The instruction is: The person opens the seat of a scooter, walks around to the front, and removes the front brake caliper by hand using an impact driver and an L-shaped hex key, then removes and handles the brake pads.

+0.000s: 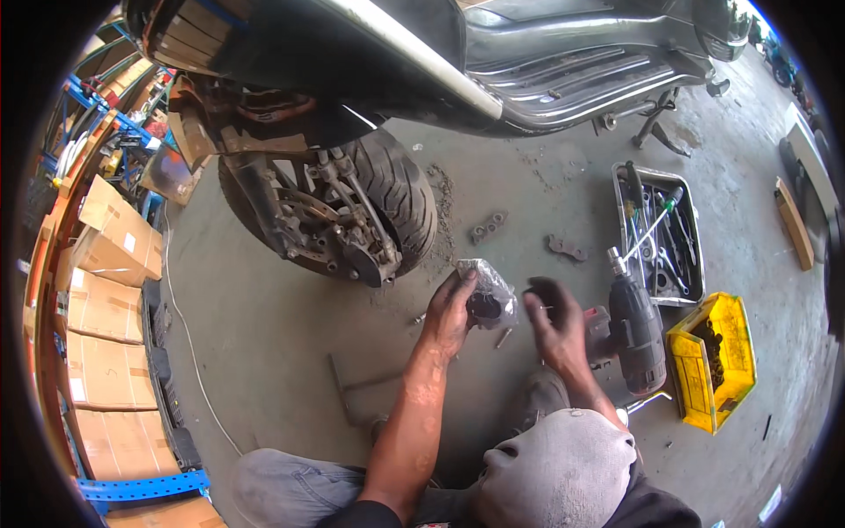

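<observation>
My left hand (451, 310) is closed round a crumpled clear plastic bag (495, 286) with a dark part showing at its lower end. Just right of the bag, my right hand (558, 324) is curled, apart from it. A thin pale thing shows among those fingers, too small to name. Ahead of my hands lie two dark metal parts, one with round openings (489, 227) and one longer piece (567, 247). Under the bag, a small metal pin (503, 338) rests on the floor. The scooter's front wheel (396, 189) stands ahead to the left, its brake caliper (365, 251) exposed.
At right are an impact wrench (637, 330) with a socket, a metal tray (697, 295) of wrenches and screwdrivers, and a yellow bin (748, 352) of small dark parts. A T-handle wrench (343, 387) lies near my left knee. Cardboard boxes (106, 361) line the left; scooter bodywork (352, 53) overhangs ahead.
</observation>
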Demonstrator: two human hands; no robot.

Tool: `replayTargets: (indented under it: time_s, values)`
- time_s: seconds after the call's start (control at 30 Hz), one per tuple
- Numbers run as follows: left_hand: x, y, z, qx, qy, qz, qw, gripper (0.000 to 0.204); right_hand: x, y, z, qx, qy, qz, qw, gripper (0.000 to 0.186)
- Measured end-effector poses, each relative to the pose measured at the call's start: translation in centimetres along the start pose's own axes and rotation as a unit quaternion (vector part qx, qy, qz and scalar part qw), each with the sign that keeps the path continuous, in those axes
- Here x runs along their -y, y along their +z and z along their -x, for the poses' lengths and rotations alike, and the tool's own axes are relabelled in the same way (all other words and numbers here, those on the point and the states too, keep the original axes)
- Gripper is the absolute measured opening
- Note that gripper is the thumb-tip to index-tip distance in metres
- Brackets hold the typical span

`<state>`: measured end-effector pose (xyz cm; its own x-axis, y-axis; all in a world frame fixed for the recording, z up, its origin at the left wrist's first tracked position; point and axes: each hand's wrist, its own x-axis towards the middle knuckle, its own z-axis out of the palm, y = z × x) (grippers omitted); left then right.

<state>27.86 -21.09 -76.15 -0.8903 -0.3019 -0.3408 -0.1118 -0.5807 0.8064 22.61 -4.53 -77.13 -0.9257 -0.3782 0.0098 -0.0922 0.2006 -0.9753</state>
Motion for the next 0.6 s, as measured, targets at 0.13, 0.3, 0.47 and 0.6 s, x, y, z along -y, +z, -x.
replayTargets:
  time_s: [0.13, 0.3, 0.47, 0.6]
  values:
    - [0.2, 0.2, 0.0, 0.003, -0.004, -0.179, 0.984, 0.04, 0.7, 0.4, -0.9, 0.079, -0.136, 0.185, 0.97, 0.049]
    - [0.8, -0.8, -0.3, -0.013, 0.003, -0.262, 0.965, 0.058, 0.2, 2.2, -0.9, 0.039, -0.095, 0.148, 0.984, 0.028]
    - [4.8, -1.6, -0.9, -0.076, 0.14, -0.308, 0.938, 0.06, -1.0, 3.3, -0.5, 0.06, -0.05, 0.215, 0.973, 0.019]
    - [4.8, 0.1, 0.2, 0.028, 0.069, -0.238, 0.968, 0.048, -2.4, 3.2, -0.1, 0.016, -0.031, 0.201, 0.979, 0.019]
